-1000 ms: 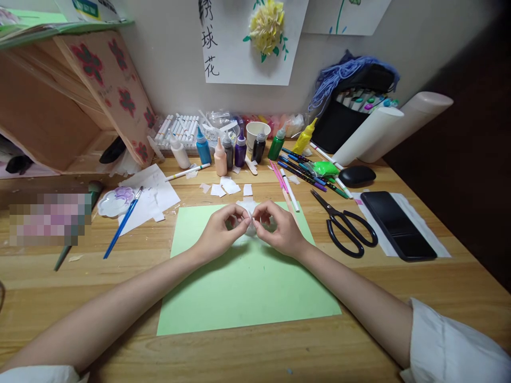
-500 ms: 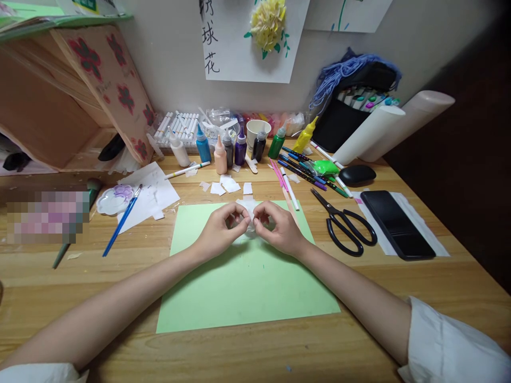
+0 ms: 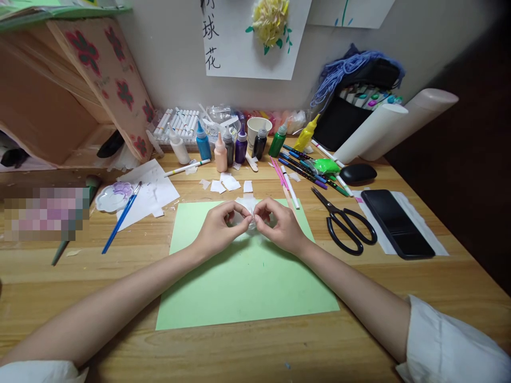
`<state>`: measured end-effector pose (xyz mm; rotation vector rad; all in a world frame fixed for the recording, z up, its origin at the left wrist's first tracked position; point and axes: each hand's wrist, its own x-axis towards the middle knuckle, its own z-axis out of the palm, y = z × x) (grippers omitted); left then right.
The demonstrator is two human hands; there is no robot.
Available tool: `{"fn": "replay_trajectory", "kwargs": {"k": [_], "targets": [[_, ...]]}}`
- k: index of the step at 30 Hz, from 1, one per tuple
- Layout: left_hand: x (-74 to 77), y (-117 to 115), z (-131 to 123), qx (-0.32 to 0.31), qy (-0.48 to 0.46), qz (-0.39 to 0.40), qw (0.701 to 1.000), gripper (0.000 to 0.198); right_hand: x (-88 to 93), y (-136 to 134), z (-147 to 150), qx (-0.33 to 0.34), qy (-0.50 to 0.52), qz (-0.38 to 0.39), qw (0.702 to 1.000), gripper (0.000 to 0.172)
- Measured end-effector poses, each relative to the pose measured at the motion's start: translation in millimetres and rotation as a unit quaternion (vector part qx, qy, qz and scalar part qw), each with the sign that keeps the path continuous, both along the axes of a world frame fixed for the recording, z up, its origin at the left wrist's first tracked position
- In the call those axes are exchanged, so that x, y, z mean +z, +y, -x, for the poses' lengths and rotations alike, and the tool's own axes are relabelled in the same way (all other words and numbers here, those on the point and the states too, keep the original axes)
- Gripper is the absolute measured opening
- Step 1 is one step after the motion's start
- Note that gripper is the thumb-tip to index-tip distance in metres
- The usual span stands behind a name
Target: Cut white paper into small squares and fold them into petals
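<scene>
Above the upper part of a green sheet of paper (image 3: 239, 290), my left hand (image 3: 219, 224) and my right hand (image 3: 279, 225) meet, thumb and forefinger pinched on each. Between and behind the fingertips shows a thin, crumpled white piece of paper (image 3: 246, 203), gripped from both sides. The fingers cover much of it, so its full shape is hidden. Just beyond lie several small white paper scraps (image 3: 230, 182). Black-handled scissors (image 3: 344, 219) rest to the right of my right hand.
Several paint bottles (image 3: 220, 154) and a paper cup (image 3: 255, 127) line the back. Pens (image 3: 305, 169) and a green packet (image 3: 325, 166) lie back right, near a phone (image 3: 397, 223). On the left are a blue brush (image 3: 120, 223), a palette (image 3: 114, 198) and a flowered box (image 3: 107, 90).
The whole view has shifted very slightly. My fingertips have come a little closer together on the white paper; otherwise both hands stay where they were.
</scene>
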<state>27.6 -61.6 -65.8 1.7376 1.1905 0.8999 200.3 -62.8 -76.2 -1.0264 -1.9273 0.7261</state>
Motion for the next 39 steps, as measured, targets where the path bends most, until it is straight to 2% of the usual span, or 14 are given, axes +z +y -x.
{"fn": "replay_trajectory", "kwargs": {"k": [39], "targets": [[1.8,-2.2,-0.2,-0.02,0.024,-0.041,0.999,0.009,1.5,-0.8,1.6,-0.003,-0.017,-0.013,1.0,0.008]]}}
